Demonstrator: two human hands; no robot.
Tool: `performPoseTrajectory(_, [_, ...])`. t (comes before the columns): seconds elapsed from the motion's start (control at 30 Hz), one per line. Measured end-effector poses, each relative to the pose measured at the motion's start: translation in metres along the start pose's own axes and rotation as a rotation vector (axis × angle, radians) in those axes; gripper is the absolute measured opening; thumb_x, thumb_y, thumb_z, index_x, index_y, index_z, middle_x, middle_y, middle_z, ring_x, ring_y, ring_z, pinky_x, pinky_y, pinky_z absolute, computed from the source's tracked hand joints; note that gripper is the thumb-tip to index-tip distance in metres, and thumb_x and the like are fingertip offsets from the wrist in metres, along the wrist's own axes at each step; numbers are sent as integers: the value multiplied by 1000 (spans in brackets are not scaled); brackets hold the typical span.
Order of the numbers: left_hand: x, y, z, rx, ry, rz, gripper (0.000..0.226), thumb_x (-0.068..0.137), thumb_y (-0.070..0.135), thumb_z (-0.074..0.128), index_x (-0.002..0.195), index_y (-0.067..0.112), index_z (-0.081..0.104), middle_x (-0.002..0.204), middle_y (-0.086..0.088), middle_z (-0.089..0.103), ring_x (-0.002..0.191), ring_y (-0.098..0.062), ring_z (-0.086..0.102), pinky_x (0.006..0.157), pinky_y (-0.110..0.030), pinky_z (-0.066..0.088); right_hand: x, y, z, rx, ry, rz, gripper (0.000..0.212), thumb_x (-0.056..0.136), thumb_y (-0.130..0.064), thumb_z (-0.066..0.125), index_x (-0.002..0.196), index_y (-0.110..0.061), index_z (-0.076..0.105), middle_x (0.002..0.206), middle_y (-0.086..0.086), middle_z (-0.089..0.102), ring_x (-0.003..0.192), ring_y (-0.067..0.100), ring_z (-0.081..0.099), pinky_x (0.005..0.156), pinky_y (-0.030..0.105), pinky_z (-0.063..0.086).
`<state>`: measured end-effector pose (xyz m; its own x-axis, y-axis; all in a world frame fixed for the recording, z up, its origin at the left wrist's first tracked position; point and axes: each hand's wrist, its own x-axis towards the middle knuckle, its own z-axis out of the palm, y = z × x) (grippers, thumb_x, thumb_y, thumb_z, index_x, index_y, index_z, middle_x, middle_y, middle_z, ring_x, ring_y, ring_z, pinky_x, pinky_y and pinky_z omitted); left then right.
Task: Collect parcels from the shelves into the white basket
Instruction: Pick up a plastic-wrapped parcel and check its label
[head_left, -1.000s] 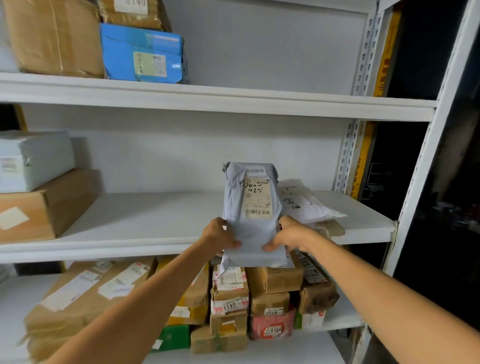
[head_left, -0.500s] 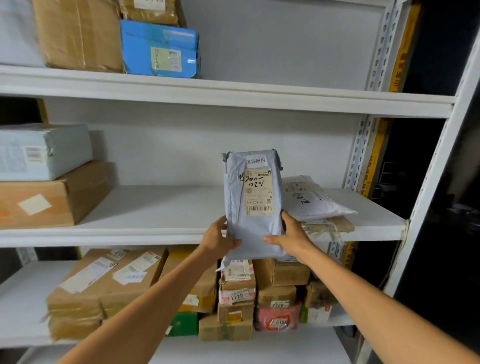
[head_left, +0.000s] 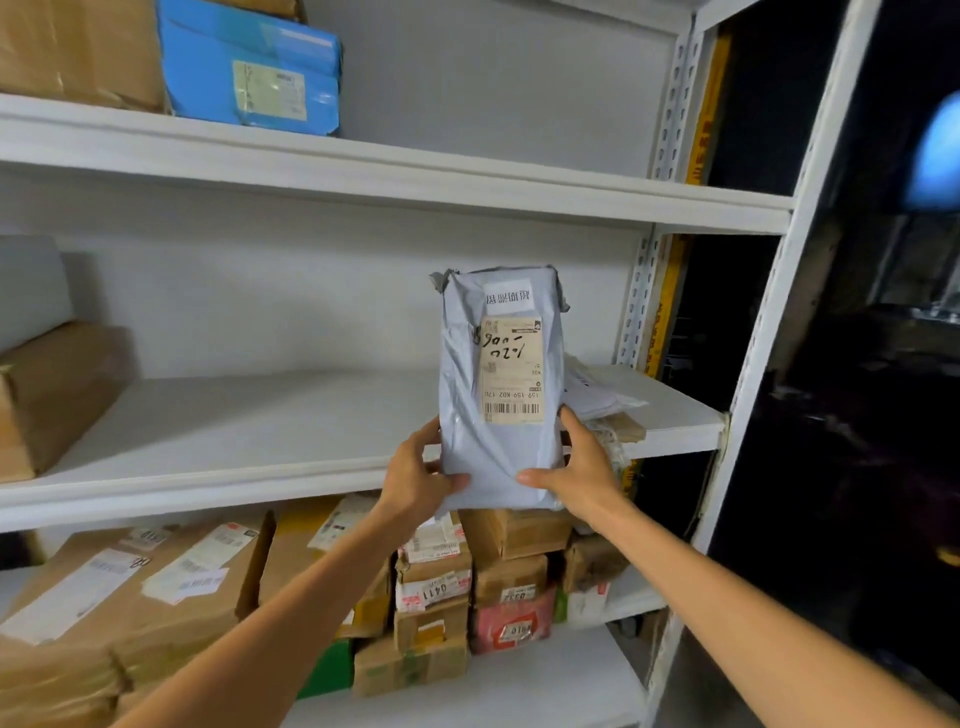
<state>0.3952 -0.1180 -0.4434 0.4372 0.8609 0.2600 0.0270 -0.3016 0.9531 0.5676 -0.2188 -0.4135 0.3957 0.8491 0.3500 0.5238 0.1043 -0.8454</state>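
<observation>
One grey parcel (head_left: 498, 395) is held upright just in front of the middle shelf (head_left: 260, 431), clasped at its lower corners by the left grip (head_left: 421, 478) and the right grip (head_left: 576, 467) — thumbs across its face — while the white basket is nowhere seen and many cartons (head_left: 431, 587) are judged left to collect.

Parcel depot/stockroom: white metal shelves (head_left: 363, 171) w/ labelled cartons (head_left: 130, 587), mailers.
</observation>
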Motion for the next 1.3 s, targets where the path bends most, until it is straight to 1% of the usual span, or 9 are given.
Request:
performPoseTrajectory(0.07, [1, -5, 10, -34, -53, 5, 76, 74, -8, 73, 139, 20, 46, 124, 2, 61, 109, -22, 61, 81, -32, 58, -12, 2, -7, 0, 62, 34, 88, 68, 2, 83, 142, -20, 40, 121, -13, 48, 115, 6, 42, 85, 14, 41])
performPoseTrajectory(0.17, [-2, -10, 28, -58, -152, -10, 76, 75, -5, 74, 140, 21, 45, 127, 1, 58, 112, -21, 59, 93, -39, 54, -35, 6, -18, -18, 130, 76, 87, 67, 3, 83, 140, -22, 42, 125, -13, 52, 120, 7, 46, 91, 9, 42])
performPoseTrajectory(0.27, [-6, -8, 56, -86, -281, 20, 72, 75, -4, 75, 136, 22, 47, 123, 5, 59, 112, -17, 58, 96, -38, 50, -64, 8, -38, -32, 229, 116, 88, 67, 1, 84, 138, -29, 42, 125, -15, 56, 121, 6, 49, 105, 29, 41])
performPoseTrajectory(0.37, [-20, 5, 94, -120, -443, 83, 69, 77, -9, 70, 132, 25, 46, 115, 10, 57, 106, -9, 54, 93, -28, 46, -100, 10, -69, -76, 342, 158, 85, 67, 0, 84, 132, -33, 41, 116, -28, 53, 105, -13, 50, 99, 16, 40])
performPoseTrajectory(0.53, [-53, 27, 165, -142, -643, 127, 79, 73, -8, 74, 139, 23, 45, 125, 2, 57, 117, -16, 53, 89, -18, 47, -167, 11, -125, -194, 517, 215, 82, 68, -3, 84, 130, -33, 40, 116, -29, 52, 102, -15, 52, 85, 2, 41])
performPoseTrajectory(0.8, [-147, 80, 294, -245, -1002, 169, 82, 72, -7, 76, 141, 27, 44, 130, 10, 53, 122, -16, 52, 105, -39, 44, -314, -6, -211, -301, 861, 386, 86, 78, -2, 76, 148, -22, 32, 128, -5, 53, 116, 18, 51, 94, 39, 52])
performPoseTrajectory(0.93, [-214, 107, 349, -286, -1161, 186, 87, 72, 0, 80, 142, 36, 42, 139, 8, 51, 125, -18, 51, 99, -46, 49, -395, -24, -246, -380, 1011, 433, 84, 78, 3, 74, 146, -26, 36, 130, -5, 56, 111, 23, 59, 85, 34, 57])
performPoseTrajectory(1.1, [-310, 149, 406, -339, -1376, 284, 86, 73, -3, 78, 144, 26, 39, 141, 3, 49, 118, -23, 57, 94, -43, 53, -496, -54, -268, -462, 1224, 461, 80, 78, 8, 72, 129, -41, 34, 116, -28, 51, 101, 4, 58, 77, 16, 55])
performPoseTrajectory(1.3, [-429, 188, 461, -359, -1623, 395, 86, 74, 0, 77, 145, 26, 37, 135, 8, 50, 114, -20, 58, 88, -42, 56, -614, -77, -283, -585, 1463, 552, 81, 74, 10, 71, 137, -31, 43, 124, -14, 61, 111, 10, 59, 77, 18, 56])
